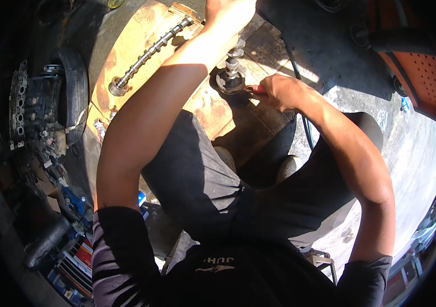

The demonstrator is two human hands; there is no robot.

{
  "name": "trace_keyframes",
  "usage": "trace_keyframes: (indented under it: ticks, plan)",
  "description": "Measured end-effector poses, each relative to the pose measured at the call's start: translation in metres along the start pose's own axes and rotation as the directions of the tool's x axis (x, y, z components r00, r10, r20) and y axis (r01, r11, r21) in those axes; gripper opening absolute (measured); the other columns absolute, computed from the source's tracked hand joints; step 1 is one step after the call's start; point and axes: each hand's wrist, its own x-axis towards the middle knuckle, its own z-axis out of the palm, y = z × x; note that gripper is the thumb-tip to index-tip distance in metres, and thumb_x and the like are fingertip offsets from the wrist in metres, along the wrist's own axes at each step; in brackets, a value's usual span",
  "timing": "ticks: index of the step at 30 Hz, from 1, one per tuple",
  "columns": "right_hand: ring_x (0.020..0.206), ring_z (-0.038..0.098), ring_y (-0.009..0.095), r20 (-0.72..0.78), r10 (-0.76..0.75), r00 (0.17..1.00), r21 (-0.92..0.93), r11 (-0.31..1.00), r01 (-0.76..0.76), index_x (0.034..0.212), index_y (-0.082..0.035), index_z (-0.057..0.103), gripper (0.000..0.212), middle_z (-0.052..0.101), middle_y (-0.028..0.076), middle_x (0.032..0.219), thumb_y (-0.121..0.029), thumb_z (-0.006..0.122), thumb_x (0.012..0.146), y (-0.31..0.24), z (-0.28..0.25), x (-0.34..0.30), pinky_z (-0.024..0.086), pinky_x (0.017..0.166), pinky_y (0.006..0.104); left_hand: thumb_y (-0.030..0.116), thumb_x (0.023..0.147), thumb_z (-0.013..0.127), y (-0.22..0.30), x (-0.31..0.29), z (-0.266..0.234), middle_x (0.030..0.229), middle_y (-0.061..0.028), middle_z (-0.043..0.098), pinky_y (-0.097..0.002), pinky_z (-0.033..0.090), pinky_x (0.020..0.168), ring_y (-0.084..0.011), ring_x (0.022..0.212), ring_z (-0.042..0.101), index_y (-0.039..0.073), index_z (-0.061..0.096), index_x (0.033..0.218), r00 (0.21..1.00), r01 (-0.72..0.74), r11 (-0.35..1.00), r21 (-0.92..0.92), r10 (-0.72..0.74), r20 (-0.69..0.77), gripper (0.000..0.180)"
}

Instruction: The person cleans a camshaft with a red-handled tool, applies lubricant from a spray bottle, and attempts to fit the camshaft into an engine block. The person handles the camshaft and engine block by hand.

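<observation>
A metal crankshaft [232, 65] stands upright on the cardboard, with a toothed ring [223, 82] round its lower end. At its upper end is my left hand [230, 15], closed about the shaft; glare and the picture's top edge hide most of the fingers. My right hand [281, 93] is closed on a red-handled tool [259, 89], whose tip meets the ring's right side. The tool's exact kind is hidden. Left of my left forearm, a camshaft [151, 51] lies slanting across the cardboard, a round gear at its near end.
Stained cardboard [213, 115] covers the floor before my knees. At left lie a tyre [77, 94] and an engine cylinder head [20, 105]. A dark hose [294, 61] runs past my right hand. An orange perforated panel [425, 77] stands far right.
</observation>
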Motion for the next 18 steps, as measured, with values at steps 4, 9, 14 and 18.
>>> trace_keyframes:
  ticks: [4, 9, 14, 18]
  plan:
    - [0.078, 0.065, 0.037, -0.283, -0.215, 0.935, -0.141, 0.973, 0.181, 0.084, -0.003, 0.066, 0.025, 0.065, 0.018, 0.075, -0.027, 0.065, 0.089, 0.016, 0.018, -0.003, 0.052, 0.069, 0.0425, 0.034, 0.083, 0.069, -0.012, 0.022, 0.000, 0.082, -0.0138, 0.068, -0.0377, 0.049, 0.069, -0.0256, 0.074, 0.064, -0.004, 0.067, 0.096, 0.999, -0.042, 0.994, -0.098, 0.041, -0.018, 0.041]
    - [0.077, 0.064, 0.036, -0.288, -0.216, 0.933, -0.150, 0.972, 0.179, 0.084, -0.005, 0.065, 0.021, 0.065, 0.017, 0.074, -0.025, 0.064, 0.089, 0.012, 0.017, -0.015, 0.052, 0.068, 0.0433, 0.034, 0.083, 0.069, -0.015, 0.048, -0.014, 0.080, -0.0129, 0.066, -0.0373, 0.048, 0.066, -0.0250, 0.072, 0.062, -0.003, 0.066, 0.095, 0.998, 0.064, 0.957, -0.282, -0.062, 0.014, 0.039]
    - [0.077, 0.064, 0.036, -0.348, -0.268, 0.899, -0.291, 0.942, 0.168, 0.085, -0.007, 0.065, 0.020, 0.065, 0.016, 0.075, -0.026, 0.062, 0.089, 0.016, 0.023, -0.018, 0.052, 0.068, 0.0433, 0.033, 0.083, 0.068, -0.019, 0.067, -0.023, 0.078, -0.0120, 0.064, -0.0370, 0.047, 0.064, -0.0244, 0.070, 0.061, -0.001, 0.064, 0.093, 0.988, 0.153, 0.914, -0.375, -0.137, 0.070, 0.036]
    - [0.073, 0.064, 0.033, -0.310, -0.226, 0.923, -0.168, 0.969, 0.181, 0.080, -0.007, 0.063, 0.020, 0.063, 0.014, 0.070, -0.026, 0.063, 0.089, 0.015, 0.017, -0.020, 0.052, 0.065, 0.0417, 0.033, 0.084, 0.068, -0.021, 0.076, -0.027, 0.076, -0.0113, 0.063, -0.0367, 0.046, 0.062, -0.0239, 0.068, 0.060, 0.000, 0.063, 0.092, 0.980, 0.199, 0.891, -0.407, -0.172, 0.102, 0.035]
